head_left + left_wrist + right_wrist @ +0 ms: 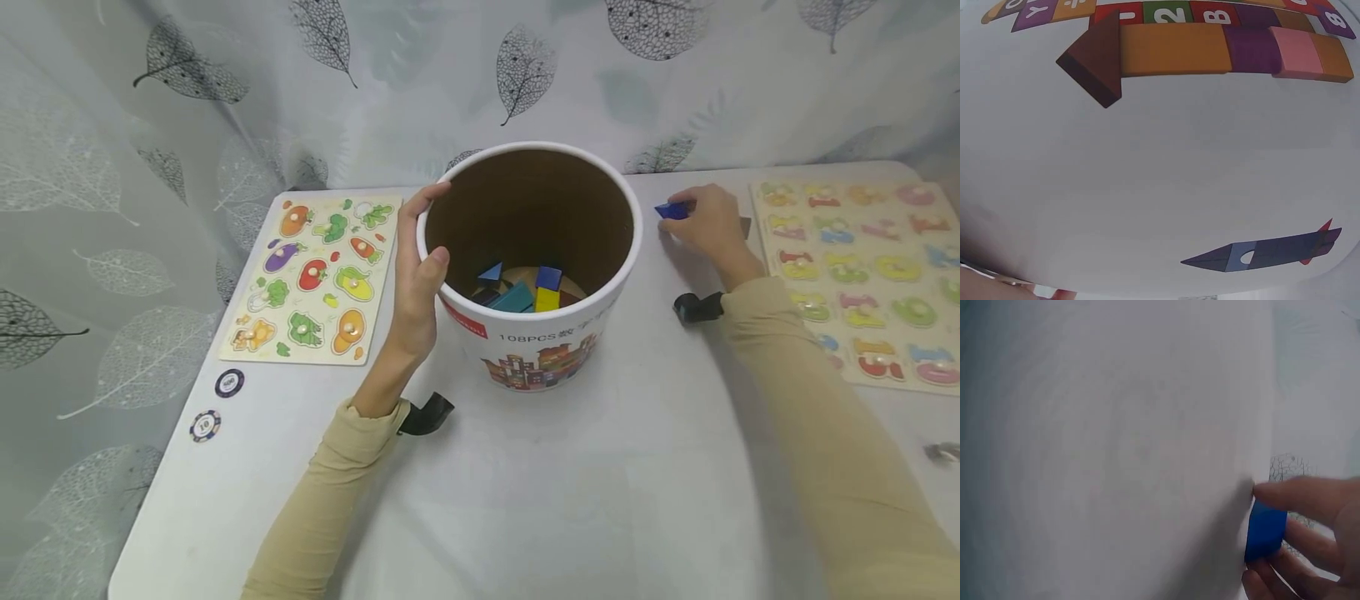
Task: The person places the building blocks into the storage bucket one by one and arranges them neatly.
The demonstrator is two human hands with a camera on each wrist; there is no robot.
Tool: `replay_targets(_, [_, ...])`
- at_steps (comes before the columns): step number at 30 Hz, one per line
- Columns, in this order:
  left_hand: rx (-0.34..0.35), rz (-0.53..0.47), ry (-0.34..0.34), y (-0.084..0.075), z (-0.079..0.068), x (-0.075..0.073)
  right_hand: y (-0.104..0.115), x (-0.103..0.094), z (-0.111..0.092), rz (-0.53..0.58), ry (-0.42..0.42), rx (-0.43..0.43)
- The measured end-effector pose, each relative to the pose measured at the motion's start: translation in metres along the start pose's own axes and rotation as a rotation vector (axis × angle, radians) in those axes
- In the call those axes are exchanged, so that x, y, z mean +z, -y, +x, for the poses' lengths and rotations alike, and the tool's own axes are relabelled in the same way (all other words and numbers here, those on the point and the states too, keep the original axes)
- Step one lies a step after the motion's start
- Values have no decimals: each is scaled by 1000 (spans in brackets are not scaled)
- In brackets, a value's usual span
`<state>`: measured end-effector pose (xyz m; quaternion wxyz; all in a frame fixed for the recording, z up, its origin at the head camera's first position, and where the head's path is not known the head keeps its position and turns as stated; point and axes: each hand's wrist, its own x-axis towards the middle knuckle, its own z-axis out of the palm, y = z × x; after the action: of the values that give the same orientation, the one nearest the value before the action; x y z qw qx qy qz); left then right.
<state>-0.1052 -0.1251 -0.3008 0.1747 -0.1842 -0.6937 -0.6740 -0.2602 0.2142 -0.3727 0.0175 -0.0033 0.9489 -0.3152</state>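
Note:
A large white bucket with a printed front stands mid-table, tilted view into its brown inside. My left hand grips its left rim, thumb over the edge and fingers along the outside. Several blocks lie at the bottom, among them a yellow block, a blue block and a teal block. Right of the bucket, my right hand pinches a blue block between thumb and fingers. A brown block shows partly behind that hand. The left wrist view faces the bucket's printed wall.
On the left lies a vegetable puzzle board, with a dark poker chip and a lighter poker chip below it. A number puzzle board lies at the right, partly under the right forearm. A leaf-patterned curtain hangs behind the table.

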Motion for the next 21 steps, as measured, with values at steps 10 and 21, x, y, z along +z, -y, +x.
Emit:
replay_targets(10, [16, 7, 9, 1, 1, 1, 5, -10, -8, -34, -32, -32])
replay_targets(21, [6, -12, -1, 0, 0, 1, 111, -71, -66, 608, -243, -462])
